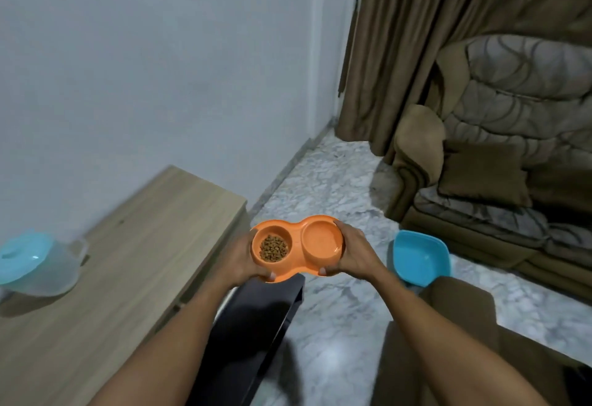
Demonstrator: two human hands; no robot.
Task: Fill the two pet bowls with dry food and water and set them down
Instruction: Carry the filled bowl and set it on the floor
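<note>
Both hands, left (242, 256) & right (354, 253), grip the ends of the orange feeder (298, 250), held level over the marble floor (320, 187) w/ nothing under it. We see kibble (273, 248) in its left cup; whether the right cup (323, 240) has water we can't tell. Largest risk, we judge: a tilt on the way down spills both cups. Smaller: clipping the black panel (266, 319) or blue bowl (418, 256) nearby.

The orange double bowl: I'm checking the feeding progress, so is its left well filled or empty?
Partly filled: brown kibble covers the floor of the orange double bowl's left well, well below the rim.
</note>
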